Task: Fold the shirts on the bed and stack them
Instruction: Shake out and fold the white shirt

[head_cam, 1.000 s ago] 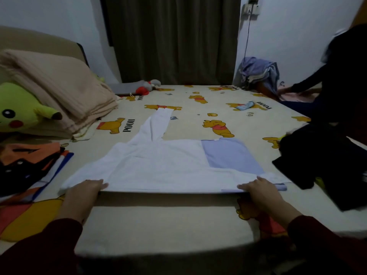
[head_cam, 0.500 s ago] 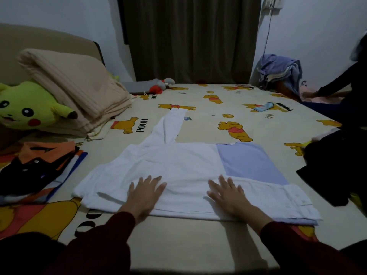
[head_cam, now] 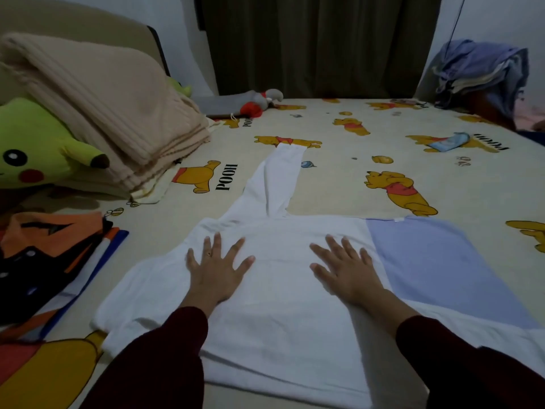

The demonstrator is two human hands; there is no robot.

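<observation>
A white shirt [head_cam: 280, 326] with a pale blue panel on its right side lies flat on the bed [head_cam: 339, 184], partly folded. One white sleeve stretches away from me toward the middle of the bed. My left hand [head_cam: 216, 267] presses flat on the white cloth, fingers spread. To its right, my right hand [head_cam: 346, 268] also lies flat on the cloth with straight fingers, just left of the blue panel. A stack of folded shirts [head_cam: 44, 261], orange on top, sits at the left edge.
A folded beige blanket [head_cam: 103, 107] and a yellow-green plush toy [head_cam: 35, 149] lie at the far left. A grey and red soft toy [head_cam: 253, 103] lies by the dark curtain. Bluish clothes [head_cam: 483, 69] are heaped at the far right corner.
Both hands let go of the shirt's near edge, moved onto its middle and slid farther away from me, flat on the cloth. The view has come closer to the shirt.
</observation>
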